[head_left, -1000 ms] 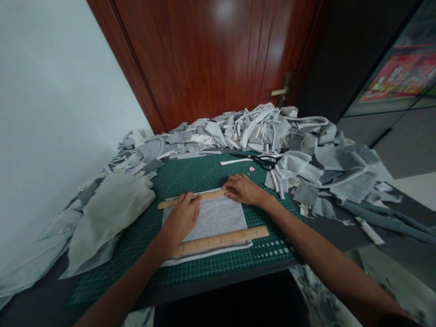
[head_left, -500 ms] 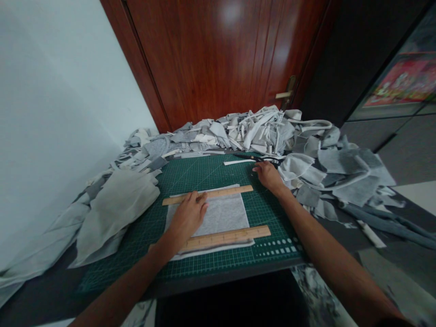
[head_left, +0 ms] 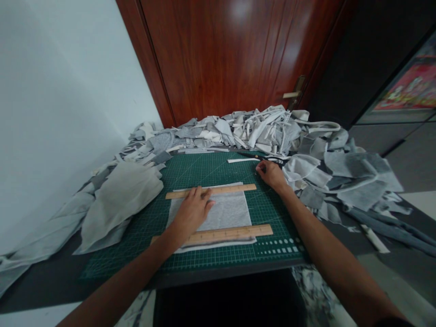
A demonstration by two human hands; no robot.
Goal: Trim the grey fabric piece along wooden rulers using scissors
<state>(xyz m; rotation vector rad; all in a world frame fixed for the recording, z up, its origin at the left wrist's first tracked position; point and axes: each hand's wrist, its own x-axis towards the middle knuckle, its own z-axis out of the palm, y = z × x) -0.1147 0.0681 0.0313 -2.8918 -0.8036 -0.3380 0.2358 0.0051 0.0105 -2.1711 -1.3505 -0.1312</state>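
Observation:
My left hand (head_left: 193, 210) lies over a folded piece of light grey fabric (head_left: 230, 211), its outstretched fingertips pressing on the upper wooden ruler (head_left: 235, 188). A second wooden ruler (head_left: 235, 233) crosses the fabric's near edge, partly covered by my left forearm. My right hand (head_left: 271, 175) rests at the right of the green cutting mat (head_left: 200, 168), fingers curled together; anything between them is too small to make out. Just beyond those fingers lie black-handled scissors (head_left: 260, 157), beside a thin white fabric strip (head_left: 240, 161).
Heaped grey and white fabric scraps (head_left: 235, 131) line the back of the table and spread down its right side. Larger pale fabric pieces (head_left: 122, 193) lie at the left, overlapping the mat. A wooden door (head_left: 218, 59) stands behind, a white wall (head_left: 61, 91) at left.
The camera view has shifted slightly, so everything sits a little further right. Both hands keep nearly the same places relative to the rulers and scissors.

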